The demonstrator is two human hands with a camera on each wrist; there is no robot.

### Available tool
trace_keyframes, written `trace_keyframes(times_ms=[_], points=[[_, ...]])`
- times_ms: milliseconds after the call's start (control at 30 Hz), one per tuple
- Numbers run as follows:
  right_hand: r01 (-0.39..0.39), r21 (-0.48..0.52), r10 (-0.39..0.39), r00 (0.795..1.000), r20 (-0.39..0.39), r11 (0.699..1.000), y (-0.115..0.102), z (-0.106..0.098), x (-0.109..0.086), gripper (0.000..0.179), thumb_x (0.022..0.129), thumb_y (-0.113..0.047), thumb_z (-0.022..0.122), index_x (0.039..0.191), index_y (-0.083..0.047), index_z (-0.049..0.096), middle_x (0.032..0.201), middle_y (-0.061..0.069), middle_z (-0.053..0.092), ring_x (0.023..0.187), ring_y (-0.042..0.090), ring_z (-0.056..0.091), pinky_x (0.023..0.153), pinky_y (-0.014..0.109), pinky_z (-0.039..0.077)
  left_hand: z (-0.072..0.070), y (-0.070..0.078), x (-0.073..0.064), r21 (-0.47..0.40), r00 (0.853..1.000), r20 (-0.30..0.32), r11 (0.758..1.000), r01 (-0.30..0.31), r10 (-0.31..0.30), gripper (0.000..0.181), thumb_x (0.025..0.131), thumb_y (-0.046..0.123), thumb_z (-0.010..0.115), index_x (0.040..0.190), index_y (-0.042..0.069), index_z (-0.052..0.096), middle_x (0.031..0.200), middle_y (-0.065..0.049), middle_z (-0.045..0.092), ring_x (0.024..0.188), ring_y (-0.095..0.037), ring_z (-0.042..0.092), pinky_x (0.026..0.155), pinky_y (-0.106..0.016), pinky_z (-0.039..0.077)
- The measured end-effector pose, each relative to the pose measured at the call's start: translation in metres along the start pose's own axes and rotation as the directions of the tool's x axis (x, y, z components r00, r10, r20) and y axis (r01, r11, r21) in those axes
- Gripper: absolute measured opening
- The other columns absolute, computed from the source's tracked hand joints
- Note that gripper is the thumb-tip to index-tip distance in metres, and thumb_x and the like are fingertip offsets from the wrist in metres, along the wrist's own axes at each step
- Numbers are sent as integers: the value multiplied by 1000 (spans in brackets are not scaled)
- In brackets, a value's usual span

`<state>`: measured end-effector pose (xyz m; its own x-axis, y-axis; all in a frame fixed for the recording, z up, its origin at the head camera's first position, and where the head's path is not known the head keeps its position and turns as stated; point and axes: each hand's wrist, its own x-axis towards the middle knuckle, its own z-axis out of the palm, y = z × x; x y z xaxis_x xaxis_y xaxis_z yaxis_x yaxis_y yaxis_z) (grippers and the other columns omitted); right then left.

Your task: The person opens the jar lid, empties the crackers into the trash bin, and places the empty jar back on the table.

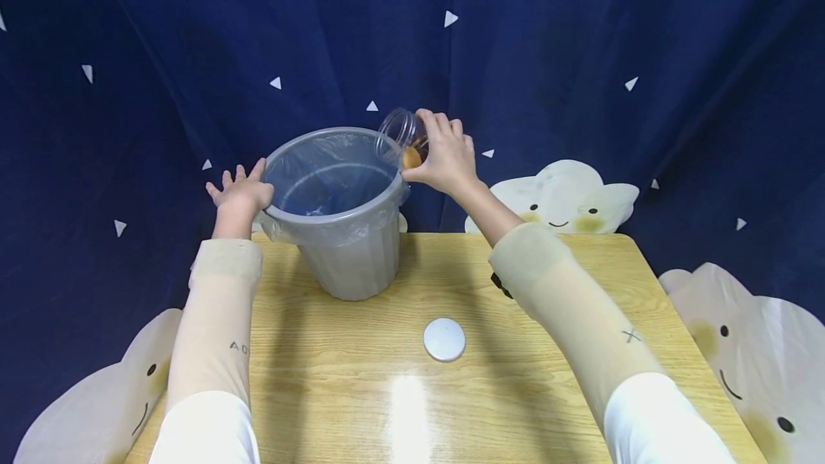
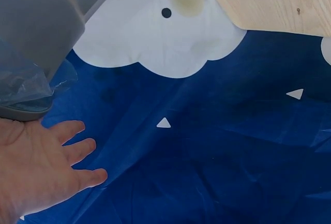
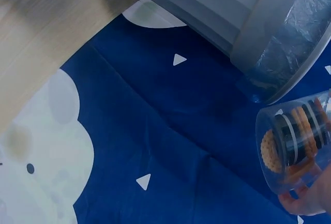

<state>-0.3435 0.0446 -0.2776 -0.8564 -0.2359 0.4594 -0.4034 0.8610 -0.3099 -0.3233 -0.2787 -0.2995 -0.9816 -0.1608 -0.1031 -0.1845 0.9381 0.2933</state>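
A clear plastic jar (image 1: 397, 136) lies tipped on its side at the right rim of a grey trash bin (image 1: 358, 263), its mouth towards the bin's opening. My right hand (image 1: 447, 156) grips the jar around its body. Round sandwich cookies (image 3: 301, 133), some dark with white filling and some golden, are inside the jar. My left hand (image 1: 241, 192) is at the bin's left rim, fingers spread and straight, thumb side against the rim. A clear plastic bag (image 3: 289, 45) lines the bin and folds over its rim.
The bin stands at the back left of a wooden table (image 1: 361, 371). A round silver lid (image 1: 444, 339) lies on the table in front of it. A small black object (image 1: 501, 285) shows partly behind my right sleeve. A dark blue curtain (image 1: 322, 34) hangs behind the table.
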Motion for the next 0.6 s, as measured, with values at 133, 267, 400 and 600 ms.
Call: trace_keyframes(times_ms=[133, 267, 400, 600], points=[[-2, -13, 2, 1000, 4, 1000, -4, 0, 1, 95, 60, -47, 79, 138, -19, 31, 134, 5, 40, 119, 28, 34, 97, 49, 31, 0, 0, 0, 0, 1000, 3, 1000, 1, -1, 63, 90, 19, 28, 148, 12, 3, 146, -32, -3, 132, -50, -11, 100, -66, -11], [8, -28, -8, 1000, 2, 1000, -7, 1, 1, 94, 61, -47, 78, 138, -19, 32, 133, 5, 41, 118, 28, 35, 96, 49, 31, 0, 0, 0, -1, 1000, 6, 1000, 1, -1, 63, 90, 18, 28, 148, 13, 3, 146, -32, -4, 132, -50, -11, 100, -66, -11], [16, -61, -16, 1000, -3, 998, -11, 4, 2, 94, 61, -48, 78, 138, -20, 32, 133, 4, 41, 117, 27, 35, 96, 49, 31, 0, 0, 1, -2, 1000, 10, 1000, 1, -1, 64, 90, 18, 28, 147, 13, 2, 146, -32, -4, 132, -50, -12, 100, -66, -11], [14, -99, -16, 1000, -20, 995, -16, 5, 3, 94, 61, -48, 78, 139, -22, 31, 134, 4, 39, 118, 27, 33, 97, 46, 28, 0, 0, 1, -7, 1000, 2, 1000, -2, 2, 63, 90, 18, 28, 148, 12, 3, 146, -32, -4, 132, -50, -11, 100, -66, -11]])
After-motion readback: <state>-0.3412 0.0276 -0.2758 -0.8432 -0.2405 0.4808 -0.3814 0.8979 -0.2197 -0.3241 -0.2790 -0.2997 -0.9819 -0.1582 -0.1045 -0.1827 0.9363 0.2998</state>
